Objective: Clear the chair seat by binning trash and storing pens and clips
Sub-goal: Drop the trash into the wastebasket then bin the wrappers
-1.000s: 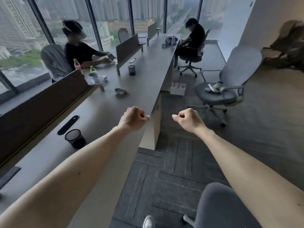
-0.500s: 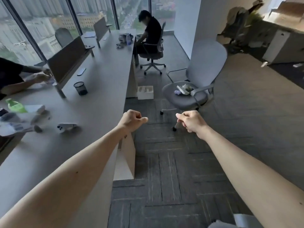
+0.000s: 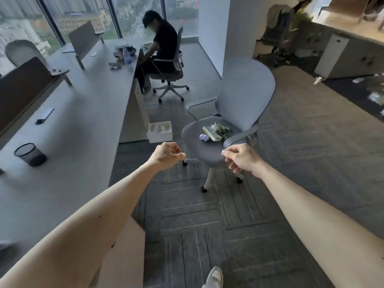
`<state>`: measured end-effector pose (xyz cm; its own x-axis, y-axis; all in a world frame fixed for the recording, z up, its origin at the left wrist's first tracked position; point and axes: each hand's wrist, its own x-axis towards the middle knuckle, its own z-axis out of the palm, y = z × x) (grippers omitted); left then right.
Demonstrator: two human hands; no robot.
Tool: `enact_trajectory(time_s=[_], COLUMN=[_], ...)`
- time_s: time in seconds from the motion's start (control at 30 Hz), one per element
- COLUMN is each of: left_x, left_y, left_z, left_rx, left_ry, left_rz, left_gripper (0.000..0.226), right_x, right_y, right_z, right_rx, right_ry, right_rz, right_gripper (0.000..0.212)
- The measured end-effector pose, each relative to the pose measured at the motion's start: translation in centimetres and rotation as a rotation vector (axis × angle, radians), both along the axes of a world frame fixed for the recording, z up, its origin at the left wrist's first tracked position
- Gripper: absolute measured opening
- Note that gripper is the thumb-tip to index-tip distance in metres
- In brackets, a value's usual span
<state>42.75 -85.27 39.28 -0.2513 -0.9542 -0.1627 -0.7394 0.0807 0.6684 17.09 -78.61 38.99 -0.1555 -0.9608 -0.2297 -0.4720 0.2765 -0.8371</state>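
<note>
A single wide-angle camera is riding on the person's head, looking forward and steeply down along both outstretched forearms, so the left hand (image 3: 166, 155) and right hand (image 3: 242, 157) are sitting near mid-frame (straight lines are bowing toward the edges). It is facing the grey chair (image 3: 209, 148) just beyond the hands, with the long desk (image 3: 83, 125) running along the left side. No second view is sharing the scene.

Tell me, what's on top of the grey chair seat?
On the chair seat lies a small purple thing beside a messy pile of paper and wrappers. Whatever sits under that pile, such as pens or clips, is covered or too blurry to tell.
</note>
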Motion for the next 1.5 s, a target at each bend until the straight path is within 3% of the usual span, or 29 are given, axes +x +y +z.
enact_trajectory(time_s=[0.13, 0.33, 0.7, 1.1, 1.37, 1.5], left_x=[-4.8, -10.4, -20.1, -26.1, -30.0, -31.7], left_y=[-8.5, -20.7, -44.7, -54.0, -58.3, -60.4], left_z=[-1.5, -5.8, -15.7, -26.2, -35.8, -40.4], left_rx=[0.059, 0.129, 0.292, 0.533, 0.584, 0.477], left_ry=[0.049, 0.038, -0.067, -0.159, -0.227, -0.254], left_rz=[0.012, 0.001, 0.036, 0.178, 0.243, 0.274], left_gripper=[0.019, 0.025, 0.032, 0.03, 0.03, 0.036], right_x=[-4.9, -11.4, -22.0, -28.9, -31.8, -32.4], right_y=[-8.5, -20.5, -42.9, -60.1, -69.2, -72.0], right_z=[-0.6, -4.1, -12.7, -24.2, -36.4, -41.5], right_rx=[0.035, 0.073, 0.282, 0.442, 0.467, 0.467], right_ry=[0.044, 0.16, 0.173, 0.179, 0.275, 0.331], right_rz=[0.02, 0.069, 0.08, 0.2, 0.246, 0.228], right_gripper=[0.014, 0.03, 0.033, 0.011, 0.024, 0.032])
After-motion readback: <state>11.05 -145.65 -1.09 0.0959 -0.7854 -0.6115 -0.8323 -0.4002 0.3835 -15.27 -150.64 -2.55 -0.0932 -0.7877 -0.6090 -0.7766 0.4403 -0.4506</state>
